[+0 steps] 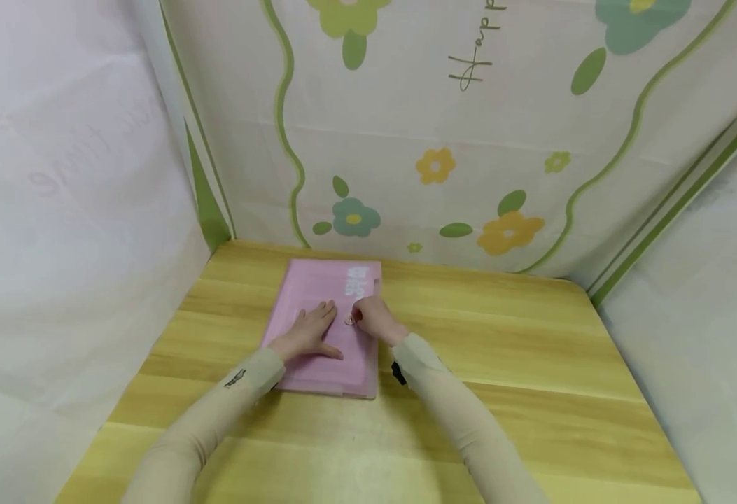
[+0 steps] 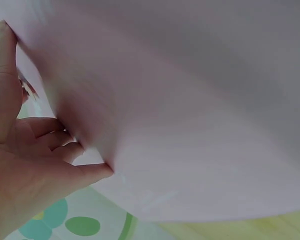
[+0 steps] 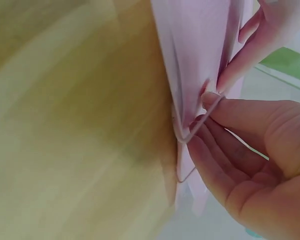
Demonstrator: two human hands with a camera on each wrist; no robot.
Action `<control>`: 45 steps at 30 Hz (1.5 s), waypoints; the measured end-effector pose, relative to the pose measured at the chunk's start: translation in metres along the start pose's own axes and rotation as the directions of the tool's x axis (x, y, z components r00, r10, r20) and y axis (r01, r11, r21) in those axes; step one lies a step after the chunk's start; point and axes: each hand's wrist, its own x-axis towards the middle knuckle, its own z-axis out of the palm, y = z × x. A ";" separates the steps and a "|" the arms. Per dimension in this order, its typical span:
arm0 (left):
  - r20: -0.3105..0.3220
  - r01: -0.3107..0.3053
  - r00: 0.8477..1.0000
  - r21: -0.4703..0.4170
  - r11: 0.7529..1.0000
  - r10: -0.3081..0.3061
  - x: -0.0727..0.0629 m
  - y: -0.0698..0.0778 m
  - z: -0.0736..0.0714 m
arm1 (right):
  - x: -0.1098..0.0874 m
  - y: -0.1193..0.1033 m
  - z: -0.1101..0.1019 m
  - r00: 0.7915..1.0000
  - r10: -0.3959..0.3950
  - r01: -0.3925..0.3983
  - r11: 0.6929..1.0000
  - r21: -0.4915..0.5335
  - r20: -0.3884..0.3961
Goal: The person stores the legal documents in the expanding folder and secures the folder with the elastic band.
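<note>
A pink document folder (image 1: pixel 308 283) with white lettering near its far right corner lies closed on the wooden table. Spread over its middle, my left hand (image 1: pixel 308 334) presses the cover with its fingers apart; the left wrist view shows the fingertips on the pink surface (image 2: pixel 190 125). At the folder's right edge, my right hand (image 1: pixel 377 318) pinches a thin pink elastic cord (image 3: pixel 204 120) between thumb and fingers. The cord comes round the folder's edge and is pulled taut. Beside the right fingertips, a small round piece (image 1: pixel 350 320) shows on the cover.
The wooden table (image 1: pixel 500 336) extends on both sides of the folder and in front of it. A white cloth with printed flowers (image 1: pixel 435 166) hangs behind the table's far edge, and pale cloth walls (image 1: pixel 59 210) flank it. A black band (image 1: pixel 398 373) shows under the right cuff.
</note>
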 end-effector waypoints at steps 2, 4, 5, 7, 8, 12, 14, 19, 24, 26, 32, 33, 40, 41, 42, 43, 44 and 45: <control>0.004 0.003 1.000 -0.001 1.000 -0.003 0.001 -0.001 0.000 | 0.003 -0.002 -0.002 1.000 -0.005 0.006 0.999 -0.032 0.018; 0.013 0.006 1.000 0.004 1.000 -0.006 0.002 -0.001 -0.001 | 0.006 -0.004 -0.004 0.999 -0.005 0.006 0.999 -0.037 0.034; 0.015 0.007 1.000 0.007 1.000 -0.007 0.002 -0.001 -0.001 | 0.007 -0.005 -0.005 0.999 -0.007 0.009 0.999 -0.040 0.040; 0.012 0.003 1.000 0.006 1.000 -0.003 0.002 0.000 -0.002 | 0.009 -0.007 -0.006 0.999 -0.011 0.013 0.999 -0.043 0.050; 0.012 0.003 1.000 0.005 1.000 -0.003 0.002 0.000 -0.002 | 0.010 -0.008 -0.006 0.998 -0.014 0.016 0.999 -0.045 0.054; 0.011 -0.005 1.000 0.006 1.000 0.005 0.004 -0.001 -0.002 | 0.016 -0.010 -0.008 0.997 -0.043 0.048 0.997 -0.068 0.072; 0.013 -0.005 1.000 0.009 1.000 0.005 0.006 -0.003 -0.001 | 0.020 -0.012 -0.009 0.996 -0.049 0.055 0.995 -0.082 0.081; 0.008 -0.003 1.000 0.024 1.000 0.003 0.008 -0.005 -0.004 | 0.027 -0.016 -0.011 0.995 -0.042 0.055 0.988 -0.147 0.087; 0.015 -0.009 1.000 0.026 1.000 0.009 0.009 -0.005 -0.004 | 0.029 -0.018 -0.008 0.994 -0.008 0.029 0.981 -0.192 0.105; 0.013 -0.011 1.000 0.028 1.000 0.010 0.008 -0.004 -0.003 | 0.029 -0.019 -0.007 0.993 0.005 0.019 0.978 -0.208 0.115; -0.004 -0.013 1.000 0.032 0.999 0.013 0.006 -0.003 -0.004 | 0.029 -0.020 -0.003 0.991 0.029 -0.002 0.980 -0.199 0.132; -0.005 -0.012 1.000 0.028 1.000 0.012 0.006 -0.003 -0.005 | 0.029 -0.020 -0.003 0.991 0.031 -0.004 0.981 -0.194 0.132; 0.007 -0.006 1.000 0.011 1.000 0.006 0.004 -0.003 -0.006 | 0.028 -0.020 -0.001 0.990 0.013 0.011 0.985 -0.173 0.139; 0.005 -0.008 1.000 0.008 1.000 0.008 0.003 -0.002 -0.006 | 0.028 -0.019 0.000 0.990 0.007 0.016 0.986 -0.169 0.138; 0.005 -0.009 1.000 0.007 1.000 0.009 0.003 -0.002 -0.005 | 0.027 -0.019 0.000 0.990 0.002 0.022 0.986 -0.167 0.140; 0.005 -0.009 1.000 0.004 1.000 0.009 0.003 -0.002 -0.005 | 0.026 -0.019 0.000 0.990 -0.007 0.030 0.986 -0.165 0.139; 0.005 -0.010 1.000 -0.001 1.000 0.010 0.002 -0.003 -0.004 | 0.025 -0.018 0.000 0.990 -0.015 0.037 0.987 -0.160 0.137; 0.006 -0.011 1.000 -0.001 1.000 0.011 0.002 -0.003 -0.004 | 0.025 -0.017 0.000 0.990 -0.024 0.045 0.986 -0.159 0.137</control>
